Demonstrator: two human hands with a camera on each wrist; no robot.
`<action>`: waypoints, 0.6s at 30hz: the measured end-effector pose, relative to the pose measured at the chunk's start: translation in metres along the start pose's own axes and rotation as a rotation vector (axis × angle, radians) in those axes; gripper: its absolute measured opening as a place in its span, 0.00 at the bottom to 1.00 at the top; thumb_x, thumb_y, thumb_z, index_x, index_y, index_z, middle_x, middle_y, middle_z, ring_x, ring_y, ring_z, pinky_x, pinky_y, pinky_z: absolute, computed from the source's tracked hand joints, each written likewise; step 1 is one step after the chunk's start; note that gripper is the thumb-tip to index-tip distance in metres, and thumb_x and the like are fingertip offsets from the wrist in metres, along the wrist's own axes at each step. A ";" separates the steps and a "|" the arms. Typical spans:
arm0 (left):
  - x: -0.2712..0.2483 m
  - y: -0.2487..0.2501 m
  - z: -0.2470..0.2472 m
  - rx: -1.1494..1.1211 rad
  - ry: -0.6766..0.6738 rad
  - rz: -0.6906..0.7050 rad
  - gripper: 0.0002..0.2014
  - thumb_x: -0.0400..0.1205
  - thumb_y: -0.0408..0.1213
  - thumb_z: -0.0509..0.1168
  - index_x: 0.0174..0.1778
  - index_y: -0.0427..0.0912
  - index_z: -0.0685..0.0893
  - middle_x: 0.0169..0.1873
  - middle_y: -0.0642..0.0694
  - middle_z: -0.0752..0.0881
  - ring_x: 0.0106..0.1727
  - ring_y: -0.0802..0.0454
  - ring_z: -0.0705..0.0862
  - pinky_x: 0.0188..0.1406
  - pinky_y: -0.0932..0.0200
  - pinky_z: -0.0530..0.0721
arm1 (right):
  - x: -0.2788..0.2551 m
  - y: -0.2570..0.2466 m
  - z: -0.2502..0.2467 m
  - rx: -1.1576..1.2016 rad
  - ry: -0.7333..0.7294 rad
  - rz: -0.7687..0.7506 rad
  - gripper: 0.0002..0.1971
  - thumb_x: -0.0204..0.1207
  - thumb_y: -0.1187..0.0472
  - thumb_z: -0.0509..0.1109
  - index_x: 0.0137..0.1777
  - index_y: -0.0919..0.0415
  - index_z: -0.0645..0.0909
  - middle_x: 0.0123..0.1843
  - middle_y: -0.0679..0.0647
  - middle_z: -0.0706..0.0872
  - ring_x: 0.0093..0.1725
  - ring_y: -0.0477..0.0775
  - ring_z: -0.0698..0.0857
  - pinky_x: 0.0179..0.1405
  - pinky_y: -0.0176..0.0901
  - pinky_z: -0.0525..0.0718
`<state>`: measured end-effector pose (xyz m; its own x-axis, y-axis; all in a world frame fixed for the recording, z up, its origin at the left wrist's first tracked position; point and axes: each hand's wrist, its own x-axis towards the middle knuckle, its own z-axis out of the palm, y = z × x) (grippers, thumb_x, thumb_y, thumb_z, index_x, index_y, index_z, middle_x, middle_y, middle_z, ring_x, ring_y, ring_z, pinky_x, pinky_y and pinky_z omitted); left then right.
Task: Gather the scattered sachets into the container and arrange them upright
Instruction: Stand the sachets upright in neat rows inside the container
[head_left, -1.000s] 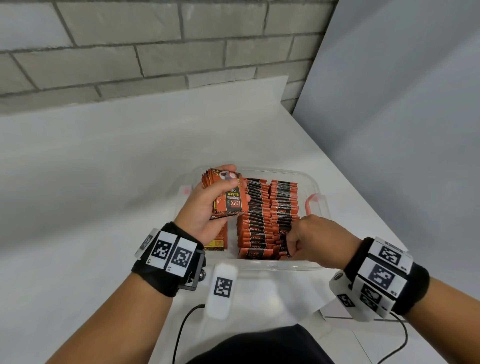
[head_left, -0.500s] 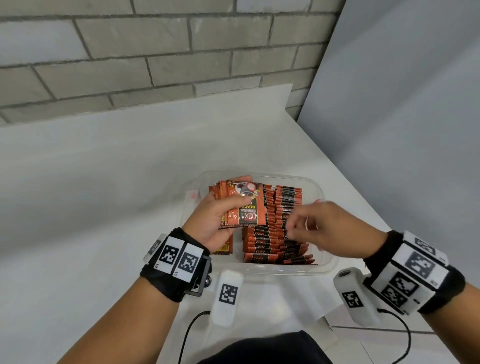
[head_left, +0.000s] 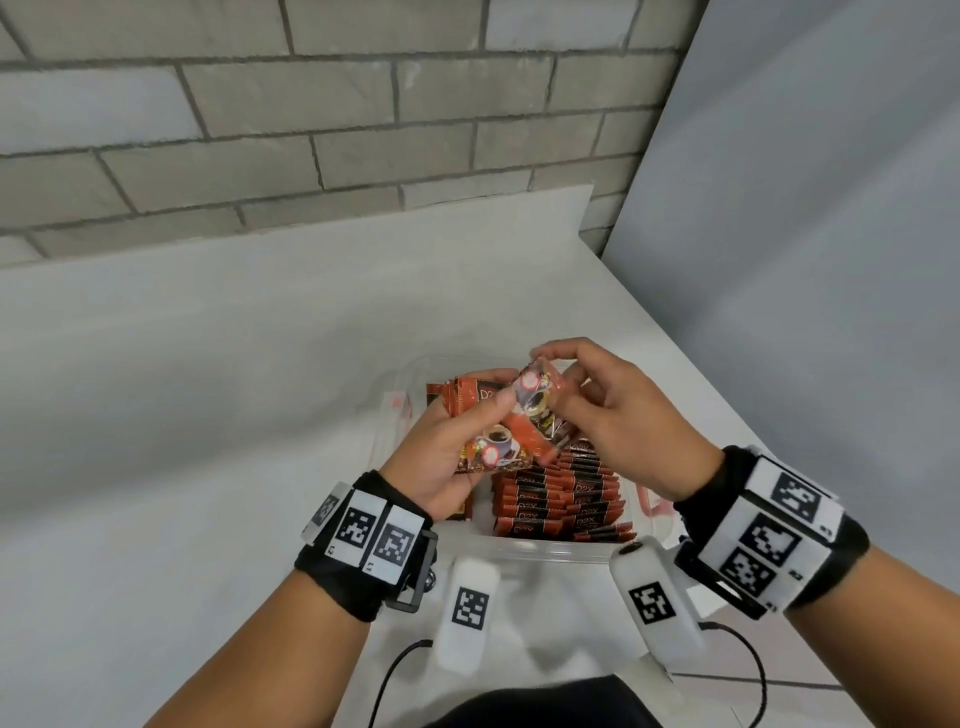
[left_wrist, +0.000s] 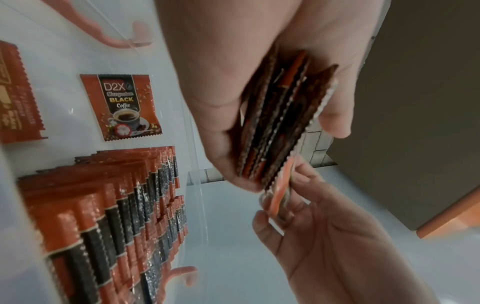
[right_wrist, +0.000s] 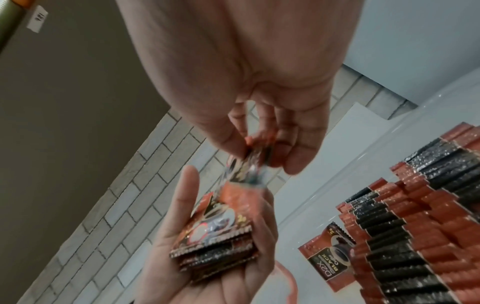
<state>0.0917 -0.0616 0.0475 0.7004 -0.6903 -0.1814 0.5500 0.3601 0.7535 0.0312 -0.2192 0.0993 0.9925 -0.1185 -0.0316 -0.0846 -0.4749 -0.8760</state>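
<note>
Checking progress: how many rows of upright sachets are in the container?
2, side by side in the clear plastic container: the left row of orange-and-black sachets and the right row. More may be hidden.

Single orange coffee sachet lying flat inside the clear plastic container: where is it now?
In the left wrist view the flat orange coffee sachet lies face-up on the clear plastic container floor, left of the left hand, beside the upright sachet rows.
</note>
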 end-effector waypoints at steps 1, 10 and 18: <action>0.000 0.000 -0.001 0.006 -0.003 0.001 0.11 0.74 0.34 0.67 0.51 0.42 0.89 0.47 0.39 0.89 0.48 0.44 0.89 0.42 0.54 0.88 | 0.001 -0.002 0.000 -0.031 -0.010 -0.033 0.17 0.80 0.67 0.66 0.61 0.44 0.79 0.43 0.57 0.82 0.38 0.49 0.85 0.43 0.47 0.85; 0.003 0.003 0.000 -0.003 0.056 0.089 0.22 0.68 0.24 0.66 0.58 0.39 0.82 0.50 0.38 0.88 0.50 0.43 0.87 0.45 0.52 0.87 | 0.004 0.001 0.004 0.474 -0.012 0.353 0.11 0.77 0.64 0.70 0.58 0.60 0.78 0.46 0.57 0.86 0.38 0.52 0.85 0.36 0.47 0.87; 0.001 0.011 -0.014 -0.040 0.106 0.096 0.16 0.73 0.36 0.68 0.57 0.42 0.83 0.44 0.37 0.88 0.42 0.43 0.88 0.40 0.54 0.87 | 0.000 0.011 -0.021 0.270 -0.046 0.172 0.05 0.79 0.69 0.67 0.48 0.60 0.82 0.41 0.56 0.88 0.36 0.47 0.85 0.33 0.35 0.84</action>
<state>0.1051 -0.0497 0.0465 0.7934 -0.5822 -0.1775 0.4949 0.4474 0.7449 0.0287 -0.2422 0.0999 0.9692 -0.1341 -0.2066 -0.2308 -0.2018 -0.9519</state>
